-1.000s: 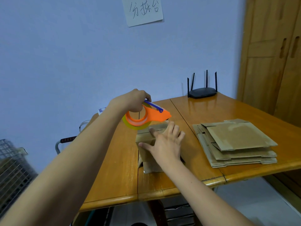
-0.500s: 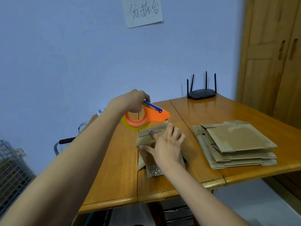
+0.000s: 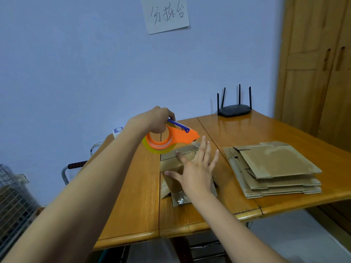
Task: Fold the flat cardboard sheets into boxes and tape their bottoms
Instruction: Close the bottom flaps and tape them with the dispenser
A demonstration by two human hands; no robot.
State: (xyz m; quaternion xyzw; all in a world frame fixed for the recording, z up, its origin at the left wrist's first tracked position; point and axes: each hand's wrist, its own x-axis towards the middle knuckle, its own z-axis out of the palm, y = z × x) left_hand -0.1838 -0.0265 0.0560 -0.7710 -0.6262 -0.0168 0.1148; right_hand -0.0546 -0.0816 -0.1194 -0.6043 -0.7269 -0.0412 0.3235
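I see my left hand (image 3: pixel 155 120) closed around the orange tape dispenser (image 3: pixel 171 139), holding it in the air just above the far edge of the folded box (image 3: pixel 171 168). The dispenser's pointed nose faces right, and a roll of clear yellowish tape sits in its ring. My right hand (image 3: pixel 195 168) is open, fingers spread, lying over the top of the box; I cannot tell whether the palm presses on the cardboard or only hovers over it. The box stands on the wooden surface (image 3: pixel 133 196), near the seam between its two leaves, with a loose flap and a shiny strip of tape showing at its near side. To the right, apart from the box, lies the stack of flat cardboard sheets (image 3: pixel 273 168), unfolded and roughly squared. A black router (image 3: pixel 234 110) with four upright antennas sits at the far end of the surface against the blue wall. A paper note (image 3: pixel 167 14) with handwriting hangs on that wall above.
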